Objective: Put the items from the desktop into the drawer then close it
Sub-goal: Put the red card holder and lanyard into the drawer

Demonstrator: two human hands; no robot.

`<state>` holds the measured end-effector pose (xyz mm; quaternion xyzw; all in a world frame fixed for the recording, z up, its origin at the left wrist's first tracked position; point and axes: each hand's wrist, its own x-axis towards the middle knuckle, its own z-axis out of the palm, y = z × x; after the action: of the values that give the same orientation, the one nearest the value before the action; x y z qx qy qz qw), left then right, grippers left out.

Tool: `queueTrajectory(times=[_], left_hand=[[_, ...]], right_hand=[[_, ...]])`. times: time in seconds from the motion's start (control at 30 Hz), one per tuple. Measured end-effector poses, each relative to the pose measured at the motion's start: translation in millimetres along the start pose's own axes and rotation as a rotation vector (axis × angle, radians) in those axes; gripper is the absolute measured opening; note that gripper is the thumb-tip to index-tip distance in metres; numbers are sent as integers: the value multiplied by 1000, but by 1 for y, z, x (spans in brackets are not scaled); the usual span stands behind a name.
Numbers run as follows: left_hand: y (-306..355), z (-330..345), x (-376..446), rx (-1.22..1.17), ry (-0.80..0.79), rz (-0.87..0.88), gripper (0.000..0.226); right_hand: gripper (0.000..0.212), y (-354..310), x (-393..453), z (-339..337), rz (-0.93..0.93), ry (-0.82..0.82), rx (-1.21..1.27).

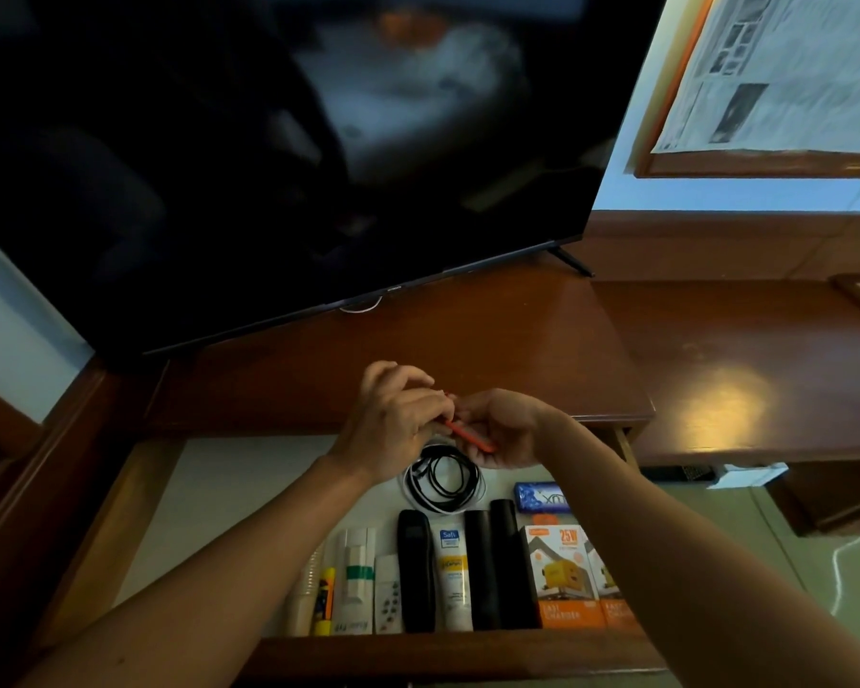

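The drawer (pixel 135 494) is nearly full and open, the desktop (pixel 467 340) looks bare, and the left hand (pixel 398 429) and right hand (pixel 502 429) both pinch a thin red stick (pixel 467 436) above the coiled cables (pixel 443 481).

Left hand (pixel 398 429) and right hand (pixel 505 432) raised together, fingers (pixel 420 377) curled, forearms extended forward

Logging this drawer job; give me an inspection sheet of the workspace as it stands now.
Surface: wooden desktop, bare in front of the TV.
Job's things: drawer open, holding remotes, charger boxes, lotion tube and others in a row.
Clutter: nothing seen.
Grippers: left hand and right hand together hold a thin red item above the drawer.
Cables: coiled black and white cable in the drawer; white cord on the floor.
Surroundings: TV; framed paper on the wall.
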<state>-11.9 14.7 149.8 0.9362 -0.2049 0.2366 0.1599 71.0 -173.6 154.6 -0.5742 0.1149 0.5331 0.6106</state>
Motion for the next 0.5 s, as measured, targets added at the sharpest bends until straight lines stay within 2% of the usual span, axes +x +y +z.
queueTrajectory(times=[0.17, 0.37, 0.5], left_hand=[[-3, 0, -4, 42, 39, 49, 15], [-3, 4, -6, 86, 76, 77, 13], [-7, 9, -4, 103, 30, 39, 15]], right_hand=[[44, -8, 2, -4, 14, 33, -92], [35, -8, 3, -3, -34, 54, -129], [35, -8, 7, 2, -127, 120, -89]])
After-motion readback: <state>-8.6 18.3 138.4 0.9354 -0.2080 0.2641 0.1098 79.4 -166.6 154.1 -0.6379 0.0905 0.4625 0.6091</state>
